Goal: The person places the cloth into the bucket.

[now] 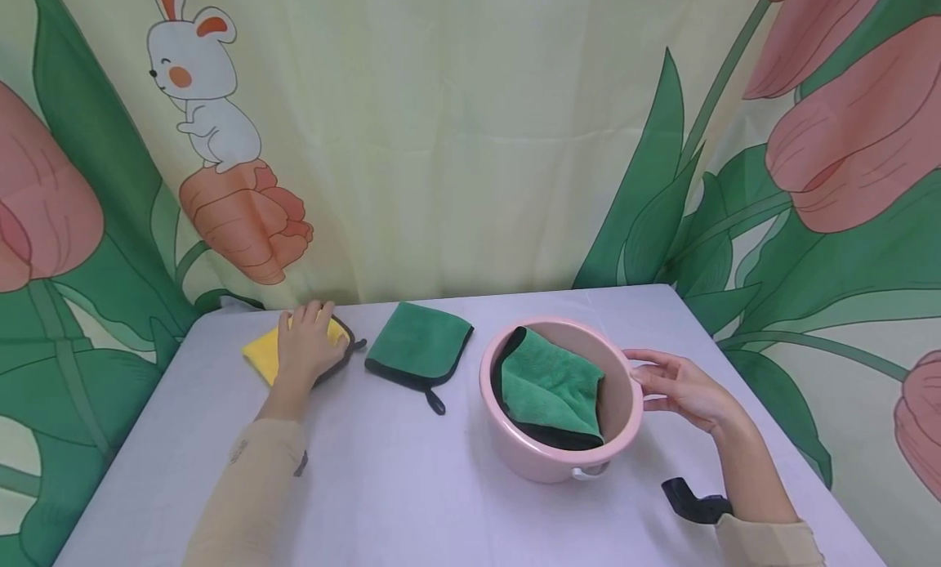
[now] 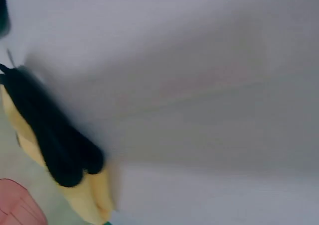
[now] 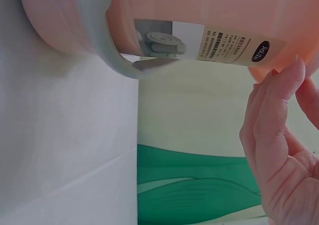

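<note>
Left hand [image 1: 309,346] flat on the yellow cloth [image 1: 263,354] at the table's [image 1: 412,493] far-left corner, fingers straight and together, pressing down. Cloth has a dark trim and loop on its right edge. Left wrist view is blurred; the yellow and black shape [image 2: 60,150] there is probably that cloth, can't confirm the grip from it.

Right hand [image 1: 680,387] at the right side of the pink basin [image 1: 515,461], fingers loosely extended, fingertips [image 3: 294,70] touching the wall just under the rim. Not wrapped around it.

Green cloth [image 1: 555,387] lies crumpled inside the basin, dark backing showing. Second green cloth [image 1: 421,342] folded on the table between the yellow cloth and the basin, apart from both.
</note>
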Tool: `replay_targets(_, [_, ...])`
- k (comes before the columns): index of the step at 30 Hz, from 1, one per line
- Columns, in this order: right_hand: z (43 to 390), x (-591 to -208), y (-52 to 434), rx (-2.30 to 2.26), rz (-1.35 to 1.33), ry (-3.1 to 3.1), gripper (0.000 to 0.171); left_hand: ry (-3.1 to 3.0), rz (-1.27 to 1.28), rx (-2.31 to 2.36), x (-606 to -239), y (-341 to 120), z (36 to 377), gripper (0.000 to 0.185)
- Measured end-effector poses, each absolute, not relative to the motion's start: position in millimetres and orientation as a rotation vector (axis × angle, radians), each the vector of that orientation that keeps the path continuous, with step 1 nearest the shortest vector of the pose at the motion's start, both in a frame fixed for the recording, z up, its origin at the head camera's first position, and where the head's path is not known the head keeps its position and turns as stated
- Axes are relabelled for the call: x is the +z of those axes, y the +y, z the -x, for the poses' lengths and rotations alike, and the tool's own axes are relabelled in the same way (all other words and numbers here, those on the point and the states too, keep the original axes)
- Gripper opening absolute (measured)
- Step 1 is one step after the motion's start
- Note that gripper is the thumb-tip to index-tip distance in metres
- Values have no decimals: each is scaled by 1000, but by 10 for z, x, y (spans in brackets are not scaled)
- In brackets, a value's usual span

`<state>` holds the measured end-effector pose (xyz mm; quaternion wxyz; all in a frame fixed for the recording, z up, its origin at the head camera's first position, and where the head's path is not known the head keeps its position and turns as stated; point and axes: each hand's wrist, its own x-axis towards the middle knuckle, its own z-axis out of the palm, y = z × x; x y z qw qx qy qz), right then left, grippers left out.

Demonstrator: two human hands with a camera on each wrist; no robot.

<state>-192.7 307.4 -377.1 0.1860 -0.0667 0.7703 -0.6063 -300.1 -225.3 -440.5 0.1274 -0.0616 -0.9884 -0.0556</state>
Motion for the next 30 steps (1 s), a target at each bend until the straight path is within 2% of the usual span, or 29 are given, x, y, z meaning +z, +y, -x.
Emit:
replay_targets(10, [1910, -3763, 3064, -1709, 203, 2168, 27, -3039, 116, -205, -4637, -2532, 2888, 63])
replay_targets(17, [1910, -3753, 3046, -1714, 183, 2168, 31, -3080, 75, -272, -4721, -2588, 2814, 64])
replay_targets(30, [1908, -3746, 3053, -1712, 168, 2177, 35, -3141, 84, -303, -4867, -2658, 2866, 67])
